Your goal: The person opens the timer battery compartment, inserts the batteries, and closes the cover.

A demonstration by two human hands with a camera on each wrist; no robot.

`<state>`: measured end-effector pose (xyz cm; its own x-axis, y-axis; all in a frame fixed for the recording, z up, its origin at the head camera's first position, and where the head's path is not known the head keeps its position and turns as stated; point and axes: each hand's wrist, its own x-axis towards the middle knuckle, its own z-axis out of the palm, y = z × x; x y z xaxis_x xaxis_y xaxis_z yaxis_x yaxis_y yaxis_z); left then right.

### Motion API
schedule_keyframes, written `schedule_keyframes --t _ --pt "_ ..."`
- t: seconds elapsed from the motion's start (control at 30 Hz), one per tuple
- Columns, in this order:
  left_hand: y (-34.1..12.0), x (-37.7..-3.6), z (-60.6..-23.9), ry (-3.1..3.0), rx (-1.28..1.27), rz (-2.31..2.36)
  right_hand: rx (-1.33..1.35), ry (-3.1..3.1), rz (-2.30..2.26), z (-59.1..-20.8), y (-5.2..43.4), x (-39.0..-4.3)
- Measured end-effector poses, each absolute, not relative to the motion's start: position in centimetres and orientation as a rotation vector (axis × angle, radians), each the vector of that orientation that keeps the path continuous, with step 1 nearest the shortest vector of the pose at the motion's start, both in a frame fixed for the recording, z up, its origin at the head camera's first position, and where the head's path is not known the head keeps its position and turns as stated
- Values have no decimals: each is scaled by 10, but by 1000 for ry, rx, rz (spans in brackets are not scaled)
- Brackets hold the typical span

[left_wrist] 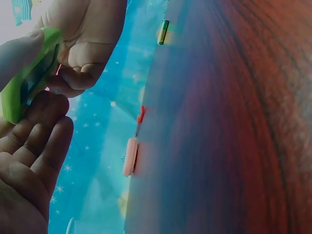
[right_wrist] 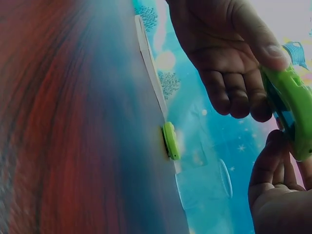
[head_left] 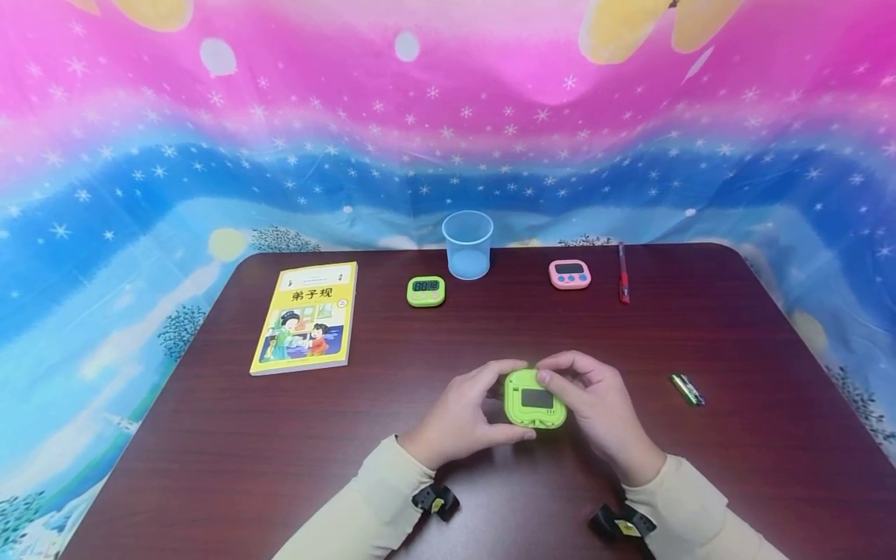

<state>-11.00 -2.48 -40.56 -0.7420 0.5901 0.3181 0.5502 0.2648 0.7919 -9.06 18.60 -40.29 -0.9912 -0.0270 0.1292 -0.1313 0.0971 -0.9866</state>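
Observation:
A green digital timer (head_left: pixel 536 398) is held up over the table with its back toward the head camera, a dark rectangular panel on that back. My left hand (head_left: pixel 456 412) grips it between thumb at the lower edge and index finger at the upper edge. At its upper right corner, my right hand (head_left: pixel 603 400) pinches it, the thumb on the back and the fingers behind. In the left wrist view the timer (left_wrist: pixel 17 100) appears edge-on, its dark screen facing away from the head camera. A green battery (head_left: pixel 688 389) lies to the right of my right hand.
A yellow book (head_left: pixel 304 319) lies at the left. Along the back are a second green timer (head_left: pixel 425 292), a translucent blue cup (head_left: pixel 468 260), a pink timer (head_left: pixel 570 274) and a red pen (head_left: pixel 624 280). Patterned cloth (head_left: pixel 420 167) hangs behind the dark wooden table (head_left: pixel 280 435).

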Motion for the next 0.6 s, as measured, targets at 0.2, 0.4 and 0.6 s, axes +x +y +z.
schedule_keyframes --t 0.2,0.4,0.6 --pt "-25 -111 -408 2355 1027 1655 212 -2337 1949 -402 195 -93" --pt "-25 -111 -410 2245 936 1777 286 -2418 1916 -396 203 -94" --pt "-25 -112 -410 2201 861 1847 380 -2387 2018 -398 201 -93"
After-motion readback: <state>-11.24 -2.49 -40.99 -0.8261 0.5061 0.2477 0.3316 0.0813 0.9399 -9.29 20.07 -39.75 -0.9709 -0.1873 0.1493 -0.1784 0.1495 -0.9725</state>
